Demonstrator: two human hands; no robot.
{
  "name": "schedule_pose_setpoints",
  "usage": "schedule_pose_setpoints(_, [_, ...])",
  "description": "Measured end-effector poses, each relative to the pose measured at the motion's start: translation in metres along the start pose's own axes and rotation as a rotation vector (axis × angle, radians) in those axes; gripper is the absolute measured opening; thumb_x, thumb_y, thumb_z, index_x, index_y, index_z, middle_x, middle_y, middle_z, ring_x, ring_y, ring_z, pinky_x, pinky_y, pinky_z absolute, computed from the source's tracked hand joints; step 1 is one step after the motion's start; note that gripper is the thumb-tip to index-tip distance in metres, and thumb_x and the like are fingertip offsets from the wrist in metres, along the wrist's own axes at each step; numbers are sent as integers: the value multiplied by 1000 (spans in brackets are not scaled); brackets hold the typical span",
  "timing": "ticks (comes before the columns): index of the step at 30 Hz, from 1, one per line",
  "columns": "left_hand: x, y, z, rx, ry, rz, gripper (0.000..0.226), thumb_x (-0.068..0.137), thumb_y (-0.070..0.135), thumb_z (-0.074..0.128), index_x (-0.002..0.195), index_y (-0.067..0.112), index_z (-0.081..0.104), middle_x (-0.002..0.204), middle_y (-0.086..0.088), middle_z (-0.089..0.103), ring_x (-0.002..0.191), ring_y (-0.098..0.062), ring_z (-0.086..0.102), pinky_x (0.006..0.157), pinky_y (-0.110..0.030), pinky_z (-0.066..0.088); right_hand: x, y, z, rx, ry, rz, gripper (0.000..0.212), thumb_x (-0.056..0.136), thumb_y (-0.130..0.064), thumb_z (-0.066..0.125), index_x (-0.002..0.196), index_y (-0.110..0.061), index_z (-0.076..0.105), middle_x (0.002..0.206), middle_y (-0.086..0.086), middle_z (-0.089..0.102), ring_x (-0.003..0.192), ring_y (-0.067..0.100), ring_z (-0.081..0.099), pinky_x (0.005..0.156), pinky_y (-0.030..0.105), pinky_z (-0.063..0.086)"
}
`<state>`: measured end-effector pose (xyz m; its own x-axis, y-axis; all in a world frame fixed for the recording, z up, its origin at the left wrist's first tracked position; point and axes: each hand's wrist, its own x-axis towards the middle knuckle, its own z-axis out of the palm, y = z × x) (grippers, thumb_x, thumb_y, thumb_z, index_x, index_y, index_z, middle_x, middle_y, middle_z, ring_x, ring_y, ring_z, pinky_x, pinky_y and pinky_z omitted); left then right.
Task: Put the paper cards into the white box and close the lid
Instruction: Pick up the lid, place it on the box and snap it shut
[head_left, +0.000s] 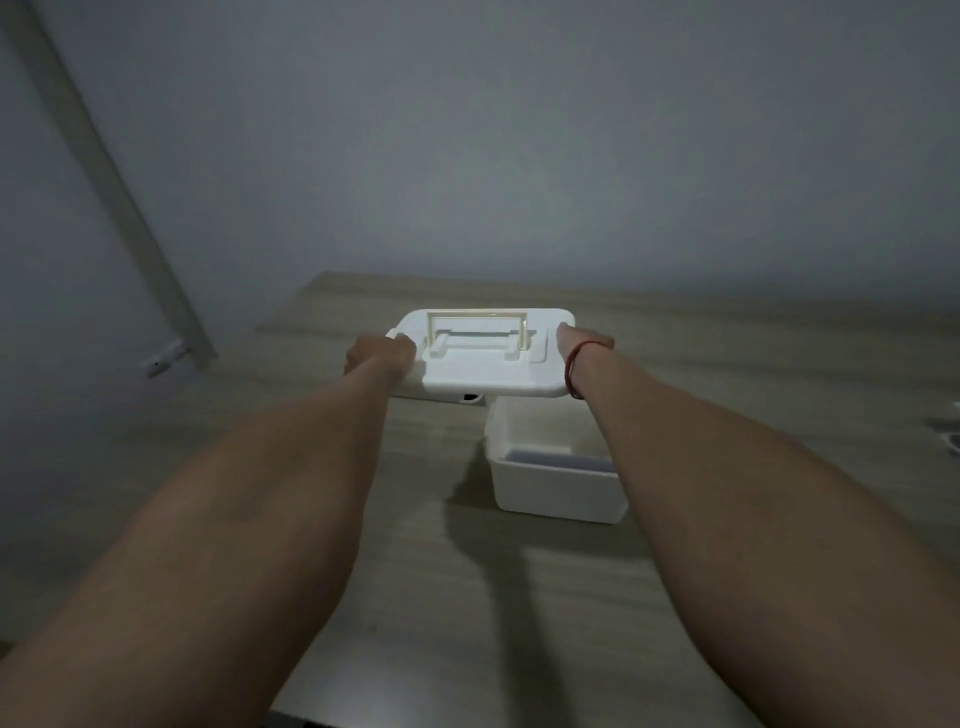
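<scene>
The white lid (488, 369), with a handle recessed in its top, is held up over the wooden table. My left hand (379, 353) grips its left end and my right hand (584, 340) grips its right end; a red string circles that wrist. The open white box (558, 491) stands on the table below and nearer to me, partly under the lid's right corner. A grey-blue flat layer shows inside the box (561, 449); I cannot tell whether it is the paper cards. Something white lies under the lid's left part (441, 397).
The wooden table (415, 571) runs to a grey wall behind. A pale beam (119, 197) leans along the wall at left, above a small white fitting (161, 364). Small dark and white objects (950, 436) sit at the right edge.
</scene>
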<state>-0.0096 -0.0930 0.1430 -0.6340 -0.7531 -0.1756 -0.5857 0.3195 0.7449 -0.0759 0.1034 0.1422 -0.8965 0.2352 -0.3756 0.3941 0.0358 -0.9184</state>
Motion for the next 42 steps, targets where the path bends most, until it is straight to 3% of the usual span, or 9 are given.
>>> schedule_pose_setpoints(5, [-7,23,58,-45,-84,35,49,78,26,56,119,1,62,124,-14,64,106,-33,65,90,-41,56,43,19,-48,43,77,3,55,85,-37,62,130,-8,51,134,7,59,117,24,61,99,30,45])
schedule_pose_setpoints(9, [-14,20,96,-6,-87,13,55,83,37,52,126,2,55,130,-17,58,114,-36,60,95,-44,53,67,38,-72,-145,151,-54,50,86,-36,58,127,-7,56,134,12,59,119,30,60,100,34,47])
schedule_pose_setpoints(13, [-12,18,135,40,-96,33,61,93,43,42,134,-1,44,140,-20,49,126,-37,49,101,-40,42,88,46,-82,-230,174,-44,45,90,-27,53,125,0,57,131,15,61,117,32,61,96,34,48])
schedule_pose_setpoints(19, [-7,-4,174,122,-139,73,60,98,42,33,136,-4,44,141,-23,48,130,-38,47,104,-39,40,112,80,-88,-225,204,26,48,90,-29,54,130,-4,54,134,15,58,119,32,59,98,34,47])
schedule_pose_setpoints(24, [-10,-19,193,121,-165,113,54,97,38,39,132,-1,52,135,-22,56,126,-36,52,102,-36,41,122,110,-95,-240,223,78,52,91,-34,53,135,-7,50,140,14,53,123,33,55,100,34,44])
schedule_pose_setpoints(32, [7,-31,209,93,-161,24,49,94,33,48,127,-4,53,132,-23,56,119,-39,56,97,-41,47,135,125,-84,-287,184,112,51,92,-33,52,134,-5,50,139,17,53,125,34,53,103,38,43])
schedule_pose_setpoints(42, [27,-37,213,124,-152,4,56,89,38,57,126,-4,52,133,-23,55,118,-40,57,95,-41,48,150,136,-71,-331,213,104,53,91,-39,54,136,-11,50,139,14,53,124,34,55,101,38,44])
